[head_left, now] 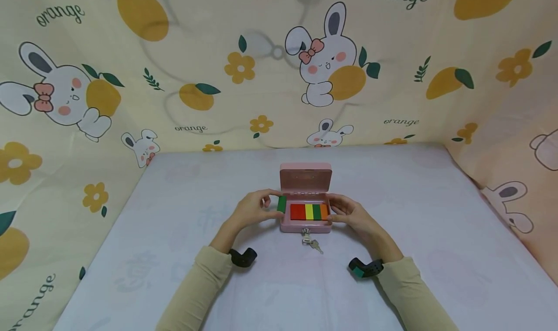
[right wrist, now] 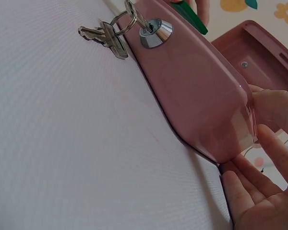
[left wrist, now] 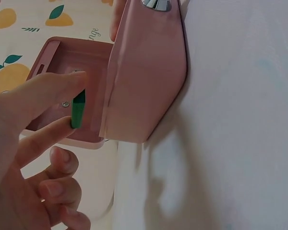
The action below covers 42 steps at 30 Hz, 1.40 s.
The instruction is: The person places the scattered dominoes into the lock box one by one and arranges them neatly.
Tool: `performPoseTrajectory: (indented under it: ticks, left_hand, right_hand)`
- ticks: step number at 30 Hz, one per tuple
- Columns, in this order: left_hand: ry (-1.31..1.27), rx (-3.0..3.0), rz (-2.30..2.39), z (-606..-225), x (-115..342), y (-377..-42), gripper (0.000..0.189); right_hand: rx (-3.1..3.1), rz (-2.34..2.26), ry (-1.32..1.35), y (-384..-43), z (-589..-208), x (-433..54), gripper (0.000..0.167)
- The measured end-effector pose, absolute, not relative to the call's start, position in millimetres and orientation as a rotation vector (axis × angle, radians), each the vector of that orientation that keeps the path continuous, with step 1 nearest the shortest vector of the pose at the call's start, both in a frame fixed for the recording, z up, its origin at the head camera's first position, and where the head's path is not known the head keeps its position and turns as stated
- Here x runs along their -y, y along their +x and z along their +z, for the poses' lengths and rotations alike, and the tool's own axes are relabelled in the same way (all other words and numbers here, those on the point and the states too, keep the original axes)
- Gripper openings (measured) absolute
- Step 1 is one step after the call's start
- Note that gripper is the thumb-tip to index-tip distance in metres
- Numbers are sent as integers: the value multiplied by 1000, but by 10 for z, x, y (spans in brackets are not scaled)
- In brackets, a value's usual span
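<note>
A pink metal cash box [head_left: 285,228] stands with its lid [head_left: 305,181] raised at the back. Inside lies a row of coloured blocks: red [head_left: 298,212], yellow [head_left: 309,212], green [head_left: 317,212] and orange [head_left: 324,212]. My left hand [head_left: 253,209] pinches a separate green block [left wrist: 77,114] between thumb and index finger, over the box's left rim; its other fingers are loosely bent. My right hand [head_left: 351,213] holds the box's right side, thumb at the rim and fingers against the outer wall, seen in the right wrist view.
A lock [right wrist: 156,32] on the box's front holds a key, with more keys [right wrist: 105,39] hanging from its ring onto the white tabletop [head_left: 174,273]. Behind the table hangs a cloth [head_left: 261,21] printed with rabbits and oranges. Both wrists wear black camera straps.
</note>
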State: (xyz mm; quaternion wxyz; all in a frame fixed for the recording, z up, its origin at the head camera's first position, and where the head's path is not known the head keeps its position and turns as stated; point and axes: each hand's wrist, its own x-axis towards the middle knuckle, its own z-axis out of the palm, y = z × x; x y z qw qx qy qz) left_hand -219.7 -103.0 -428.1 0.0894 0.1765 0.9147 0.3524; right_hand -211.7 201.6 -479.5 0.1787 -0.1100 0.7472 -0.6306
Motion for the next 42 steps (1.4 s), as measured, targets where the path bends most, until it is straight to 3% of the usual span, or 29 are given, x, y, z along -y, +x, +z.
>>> performPoseTrajectory:
  ticks: [42]
  left_hand:
    - [522, -2816, 782, -4341, 811, -2202, 47]
  right_hand:
    - [-2131, -1772, -311, -2129, -4812, -2022, 65]
